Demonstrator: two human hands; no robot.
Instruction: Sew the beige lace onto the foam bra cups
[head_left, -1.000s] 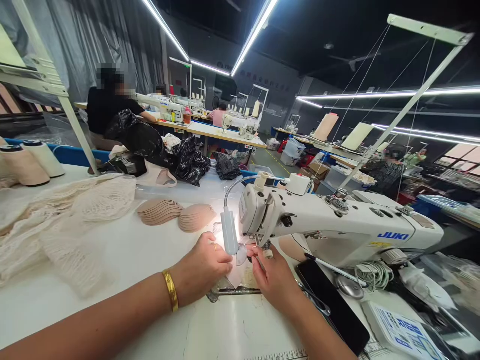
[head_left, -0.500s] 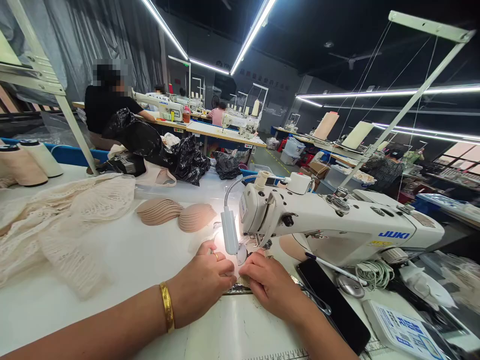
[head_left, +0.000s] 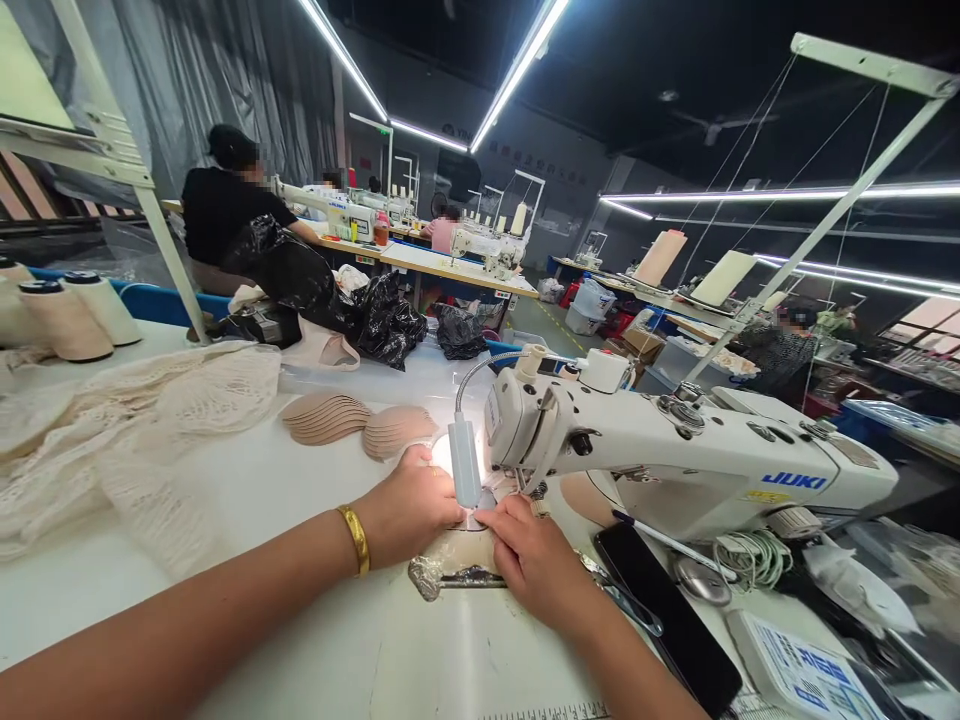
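Observation:
Under the head of a white sewing machine (head_left: 675, 430) lies a small pale fabric piece (head_left: 474, 522), mostly covered by my fingers and washed out by the lamp. My left hand (head_left: 411, 508), with a gold bracelet at the wrist, is closed on the left edge of this piece. From the right, my right hand (head_left: 534, 550) pinches its near edge beside the presser foot. A grey gooseneck lamp (head_left: 464, 465) hangs just above the fingertips. Left of the machine are two fanned stacks of beige cup-shaped pads (head_left: 326, 418).
Cream lace fabric (head_left: 202, 400) spreads over the table's left side. Thread cones (head_left: 71, 325) stand behind it. On the right lie a black phone (head_left: 664, 610), a pen, a coiled cord (head_left: 754, 558) and a white box (head_left: 806, 665). Co-workers sit at machines farther back.
My left hand has moved up and away from me, close to the lamp, uncovering the metal plate edge in front. My right hand stays almost in place. The view has shifted slightly.

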